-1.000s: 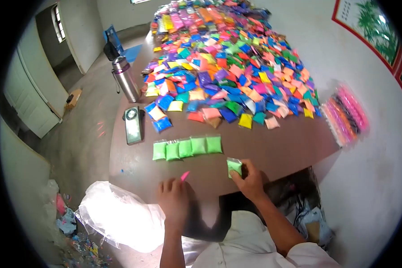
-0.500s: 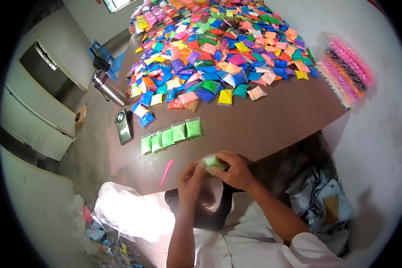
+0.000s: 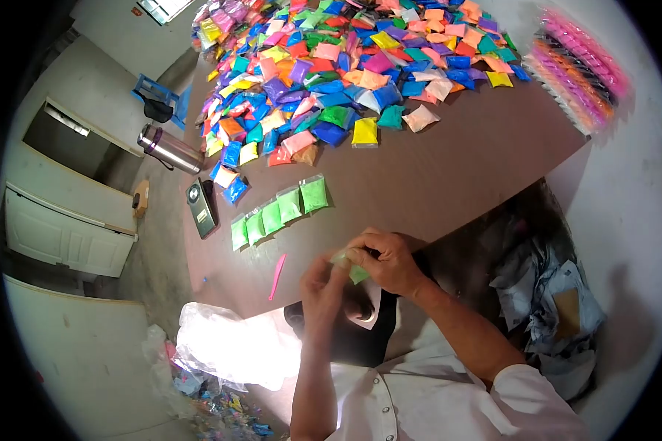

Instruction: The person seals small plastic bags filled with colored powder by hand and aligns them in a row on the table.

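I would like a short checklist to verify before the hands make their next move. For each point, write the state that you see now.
1. Packet held by both hands: ok; the green packet is between the left hand and the right hand.
2. Packet fully visible: not ok; fingers cover much of it.
3. Packet's top sealed: cannot tell; the fingers hide it.
4. Row in order: ok; five green packets lie side by side on the table.
5. Pink tool out of the hands: ok; the pink tool lies on the table.
6. Dark device apart from the row: ok; the dark device lies left of it.
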Available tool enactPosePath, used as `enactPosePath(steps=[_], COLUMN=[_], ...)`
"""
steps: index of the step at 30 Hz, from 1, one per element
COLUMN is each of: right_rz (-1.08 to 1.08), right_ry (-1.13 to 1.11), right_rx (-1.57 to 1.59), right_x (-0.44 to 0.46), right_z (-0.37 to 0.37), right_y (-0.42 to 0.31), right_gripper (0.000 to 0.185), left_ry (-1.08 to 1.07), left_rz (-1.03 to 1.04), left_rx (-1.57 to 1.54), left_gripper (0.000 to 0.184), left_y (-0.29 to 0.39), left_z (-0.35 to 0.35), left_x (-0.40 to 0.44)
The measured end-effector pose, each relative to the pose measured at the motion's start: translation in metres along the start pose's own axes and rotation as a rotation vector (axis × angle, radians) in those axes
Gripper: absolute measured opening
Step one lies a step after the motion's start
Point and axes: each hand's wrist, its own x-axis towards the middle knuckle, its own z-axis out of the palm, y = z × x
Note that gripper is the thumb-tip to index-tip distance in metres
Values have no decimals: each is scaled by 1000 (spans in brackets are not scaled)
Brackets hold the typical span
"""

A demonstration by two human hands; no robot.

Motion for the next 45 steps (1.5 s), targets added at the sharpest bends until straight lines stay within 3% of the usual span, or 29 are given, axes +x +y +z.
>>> enactPosePath(steps=[6, 10, 12, 19, 21, 28, 30, 36, 38, 45], right_rz=[-73, -8, 79, 187, 146, 66, 179, 231, 216, 146], right_ry=[-79, -129, -140, -78, -70, -164, -174, -86, -80, -110], right_rx=[-150, -157, 20, 119, 64, -139, 40, 218, 210, 130], right_x=[2, 3, 2, 0, 0, 4, 2, -1, -1, 1], right_z=[-4, -5, -5, -10, -10, -8, -6, -8, -10, -6], right_y=[-20, -18, -7, -6, -8, -15, -7, -1, -2, 1], right_gripper=[14, 16, 17, 18, 19, 25, 25, 23, 23, 24], left_ry=[70, 64, 68, -10, -61, -4, 8, -9, -47, -26], left_rz=[-30, 7, -11, -17, -13, 21, 36, 31, -1, 45], left_rx=[-117, -101, -79, -30, 52, -94, -111, 46, 210, 65], left_gripper=[20, 18, 17, 18, 18, 14, 13, 17, 20, 22], left_y=[-3, -7, -6, -1, -5, -11, -15, -16, -6, 2], left_z=[-4, -8, -8, -6, -9, -12, -12, -9, -8, -4], left_x=[-2, 1, 2, 4, 5, 2, 4, 6, 4, 3])
